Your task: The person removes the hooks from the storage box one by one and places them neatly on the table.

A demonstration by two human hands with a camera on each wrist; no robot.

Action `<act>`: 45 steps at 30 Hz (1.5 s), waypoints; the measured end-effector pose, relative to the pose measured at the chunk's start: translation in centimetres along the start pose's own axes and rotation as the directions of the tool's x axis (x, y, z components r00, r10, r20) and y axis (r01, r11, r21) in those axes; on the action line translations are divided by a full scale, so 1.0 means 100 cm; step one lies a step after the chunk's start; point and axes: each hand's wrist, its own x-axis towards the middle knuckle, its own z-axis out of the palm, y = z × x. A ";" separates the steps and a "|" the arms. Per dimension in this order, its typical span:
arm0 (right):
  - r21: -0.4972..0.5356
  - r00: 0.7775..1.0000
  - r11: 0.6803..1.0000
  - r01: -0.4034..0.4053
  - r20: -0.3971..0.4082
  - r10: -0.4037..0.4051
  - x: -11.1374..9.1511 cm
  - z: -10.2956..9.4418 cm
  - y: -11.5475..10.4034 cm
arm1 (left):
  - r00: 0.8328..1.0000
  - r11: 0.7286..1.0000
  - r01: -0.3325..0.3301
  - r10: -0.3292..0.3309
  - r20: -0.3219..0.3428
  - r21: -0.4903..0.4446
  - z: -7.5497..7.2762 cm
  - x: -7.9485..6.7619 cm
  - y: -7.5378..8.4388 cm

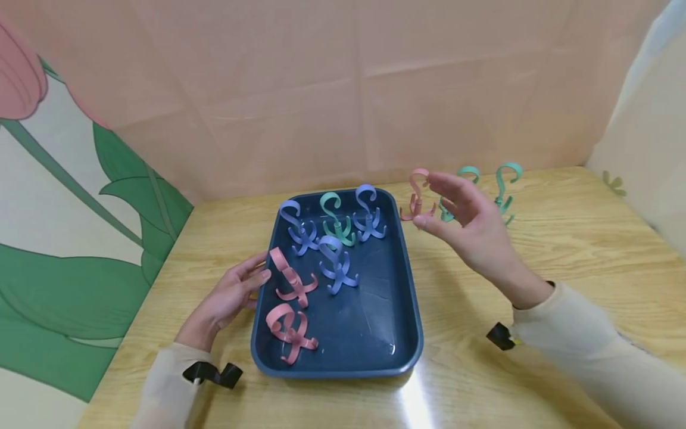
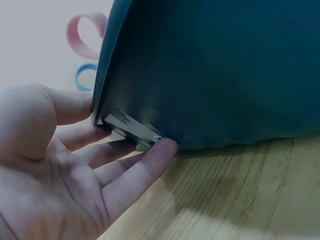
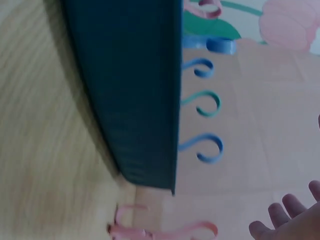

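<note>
The right hand [image 1: 477, 229] has its fingers [image 1: 450, 186] spread from the thumb, just beside a pink hook [image 1: 418, 205] on the tabletop [image 1: 589, 250], right of the blue tray [image 1: 370, 339]. The left hand [image 1: 230, 295] grips the tray's left edge.

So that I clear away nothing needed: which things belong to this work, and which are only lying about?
Likely part of work:
blue tray, held by left hand
six hooks inside
pink hook near right hand
two green hooks outside

Probably just surroundings:
table
pink backdrop
flower mural
</note>
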 end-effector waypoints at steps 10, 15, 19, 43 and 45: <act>0.059 0.995 0.998 -0.016 0.098 0.010 -0.005 0.035 0.011 | 1.000 1.000 0.005 -0.005 0.002 0.009 0.000 0.001 0.002; 0.049 0.986 0.998 -0.028 0.166 0.019 -0.004 0.051 0.013 | 1.000 1.000 0.007 -0.007 0.002 0.011 -0.001 0.001 0.003; 0.034 0.976 0.999 -0.030 0.216 0.022 0.000 0.064 0.015 | 1.000 1.000 0.006 -0.006 -0.002 0.013 -0.002 0.001 0.003; -0.141 0.887 0.987 -0.079 0.443 0.134 0.016 0.106 0.031 | 1.000 1.000 0.003 -0.003 0.001 0.003 -0.001 0.001 0.002; -0.140 0.885 0.987 -0.077 0.447 0.132 0.016 0.108 0.031 | 1.000 1.000 0.006 -0.006 -0.002 0.002 -0.001 0.001 0.002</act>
